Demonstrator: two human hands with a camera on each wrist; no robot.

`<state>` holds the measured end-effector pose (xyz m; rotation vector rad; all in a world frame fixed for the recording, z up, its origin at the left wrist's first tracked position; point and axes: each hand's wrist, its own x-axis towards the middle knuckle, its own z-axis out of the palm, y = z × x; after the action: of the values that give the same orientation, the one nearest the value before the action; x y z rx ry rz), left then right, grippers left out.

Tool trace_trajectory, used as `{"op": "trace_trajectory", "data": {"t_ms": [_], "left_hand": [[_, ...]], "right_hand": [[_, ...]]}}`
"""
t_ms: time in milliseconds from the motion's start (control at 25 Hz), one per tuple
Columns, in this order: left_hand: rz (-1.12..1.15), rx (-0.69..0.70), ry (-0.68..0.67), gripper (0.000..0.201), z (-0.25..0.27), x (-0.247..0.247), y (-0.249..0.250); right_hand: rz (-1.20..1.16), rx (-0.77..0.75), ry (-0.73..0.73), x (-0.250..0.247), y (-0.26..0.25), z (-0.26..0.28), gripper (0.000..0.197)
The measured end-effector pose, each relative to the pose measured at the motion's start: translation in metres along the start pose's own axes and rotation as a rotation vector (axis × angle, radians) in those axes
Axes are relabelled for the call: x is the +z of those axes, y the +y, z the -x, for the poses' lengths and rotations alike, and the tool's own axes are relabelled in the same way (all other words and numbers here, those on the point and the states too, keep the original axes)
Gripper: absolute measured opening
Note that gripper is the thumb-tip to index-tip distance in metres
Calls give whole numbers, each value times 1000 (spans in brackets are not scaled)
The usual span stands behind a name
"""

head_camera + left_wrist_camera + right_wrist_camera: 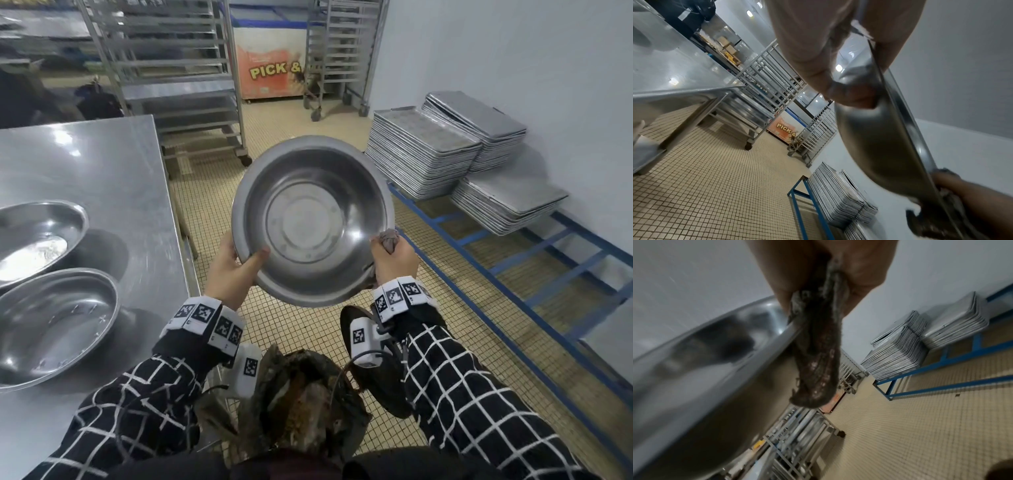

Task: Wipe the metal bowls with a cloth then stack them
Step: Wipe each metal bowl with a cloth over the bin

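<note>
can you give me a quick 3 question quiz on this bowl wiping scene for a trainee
1. True or false: the held bowl rests on the steel table.
2. What does the right hand grip against the rim? A sponge, B cloth, C brush.
3. How many bowls sit on the table?

Key: 1 false, both hands hold it over the floor, left hand on the rim. 2 B, the cloth. 3 two: far bowl, near bowl.
</note>
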<state>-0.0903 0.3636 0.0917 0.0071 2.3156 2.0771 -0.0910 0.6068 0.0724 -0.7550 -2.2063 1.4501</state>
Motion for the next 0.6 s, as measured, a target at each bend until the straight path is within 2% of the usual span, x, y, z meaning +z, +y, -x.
{"op": "trace_trajectory", "data": {"t_ms": [160, 240, 320, 360, 440, 600], "left_hand": [[134, 7, -49, 53, 12, 17, -8], [103, -26, -58, 33, 16, 26, -7], [110, -108, 22, 7, 14, 27, -4], [163, -139, 50, 2, 12, 25, -3], [238, -151, 80, 8, 8, 19, 0], [78, -131, 107, 17, 2, 9, -3]], "right_hand": [[-214, 57, 74, 9, -21, 23, 10], [-311, 27, 68, 14, -26, 36, 13], [-369, 1, 12, 17, -27, 46, 19], [-370, -1, -45, 17, -26, 49, 24], [-258, 18, -151, 17, -20, 50, 31], [-49, 72, -183, 13, -8, 59, 15]]}}
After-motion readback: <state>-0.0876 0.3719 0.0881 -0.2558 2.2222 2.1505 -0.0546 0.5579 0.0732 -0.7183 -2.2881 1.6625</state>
